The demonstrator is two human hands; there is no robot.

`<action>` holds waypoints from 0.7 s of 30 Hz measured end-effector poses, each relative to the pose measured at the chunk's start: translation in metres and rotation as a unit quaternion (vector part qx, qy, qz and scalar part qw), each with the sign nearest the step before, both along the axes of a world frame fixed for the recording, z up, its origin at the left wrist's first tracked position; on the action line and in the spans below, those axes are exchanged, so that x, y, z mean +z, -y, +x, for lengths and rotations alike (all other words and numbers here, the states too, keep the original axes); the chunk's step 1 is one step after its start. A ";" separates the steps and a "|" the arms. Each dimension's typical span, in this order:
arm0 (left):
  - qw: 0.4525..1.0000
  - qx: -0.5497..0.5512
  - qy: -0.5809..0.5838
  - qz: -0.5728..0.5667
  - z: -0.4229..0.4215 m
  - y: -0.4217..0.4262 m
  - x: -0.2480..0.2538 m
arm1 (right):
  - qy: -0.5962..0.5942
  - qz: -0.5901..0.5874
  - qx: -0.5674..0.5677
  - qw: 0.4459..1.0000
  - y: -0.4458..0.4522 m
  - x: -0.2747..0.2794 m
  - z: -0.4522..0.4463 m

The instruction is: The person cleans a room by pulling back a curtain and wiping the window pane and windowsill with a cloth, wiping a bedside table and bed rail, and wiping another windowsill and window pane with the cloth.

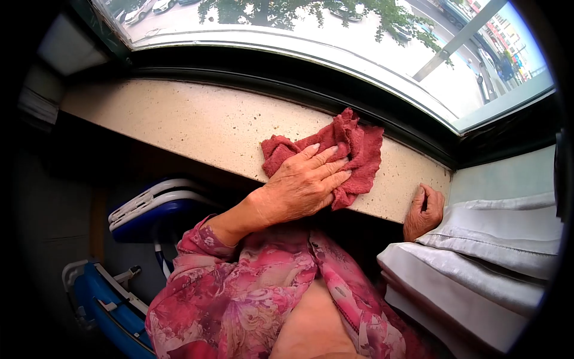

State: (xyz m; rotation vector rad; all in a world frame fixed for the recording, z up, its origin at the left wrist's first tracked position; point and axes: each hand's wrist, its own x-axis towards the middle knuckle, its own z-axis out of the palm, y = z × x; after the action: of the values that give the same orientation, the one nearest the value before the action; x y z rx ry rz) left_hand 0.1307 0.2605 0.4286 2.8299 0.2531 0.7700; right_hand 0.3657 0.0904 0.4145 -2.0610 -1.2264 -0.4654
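Note:
A crumpled dark red cloth [362, 157] lies on the speckled pale window sill [197, 122]. My left hand [299, 184] presses flat on the cloth, palm down, its fingers a little apart and touching the fabric; its thumb is hard to make out. At the sill's right end, beside the white curtain [472, 251], rests my right hand [424, 213]. Its fingers are curled in, with a small gap by the thumb and nothing visible in it. The right forearm is hidden by the curtain.
A dark window frame [287, 90] runs behind the sill, with trees, cars and a road outside the glass. Below the sill at the left are a blue and white folded item [158, 209] and a blue item with a pale metal frame [110, 311].

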 end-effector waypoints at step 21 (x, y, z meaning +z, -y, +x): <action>0.886 0.004 0.138 0.442 0.069 -0.129 0.070 | 0.025 -0.033 -0.005 0.999 -0.003 0.018 -0.011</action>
State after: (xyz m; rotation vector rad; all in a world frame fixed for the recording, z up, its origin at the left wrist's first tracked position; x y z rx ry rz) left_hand 0.1996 0.3899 0.4987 3.4382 -0.1981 1.6125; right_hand 0.3551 0.0933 0.4322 -2.1232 -1.2760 -0.4892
